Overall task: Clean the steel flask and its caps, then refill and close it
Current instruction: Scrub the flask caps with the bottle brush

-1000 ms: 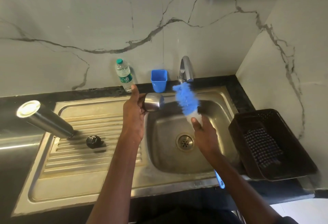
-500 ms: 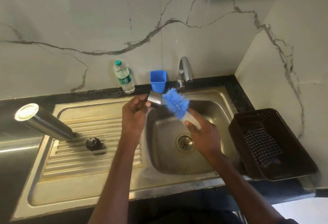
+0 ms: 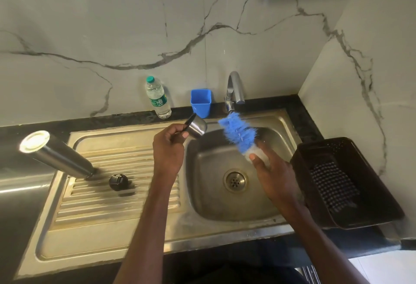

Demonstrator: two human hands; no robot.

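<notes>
My left hand [image 3: 168, 148] grips the steel cap [image 3: 197, 127] over the sink's [image 3: 225, 207] left rim, thumb and fingers curled around its open end. It looks light and rigid, but smooth steel gets slippery when wet, so I judge the lip the safest place to pinch it. My right hand [image 3: 273, 176] is wrapped around the white handle of the blue brush [image 3: 236, 133], bristles pointing up toward the tap [image 3: 234, 91] and just apart from the cap. The bristles look soft and springy and should bend into the cap without force.

The flask [image 3: 56, 156] leans tilted on the drainboard [image 3: 108, 196] to my left, base up, well apart from my hands. It looks heavier and slick, so I'd take it around mid-body. The small black cap [image 3: 118, 182] sits just beside its mouth. A water bottle [image 3: 157, 99] and blue cup [image 3: 201, 103] stand against the wall, and a dark basket [image 3: 351, 220] with a checked cloth [image 3: 333, 184] rests on the tabletop [image 3: 304, 115] to the right.
</notes>
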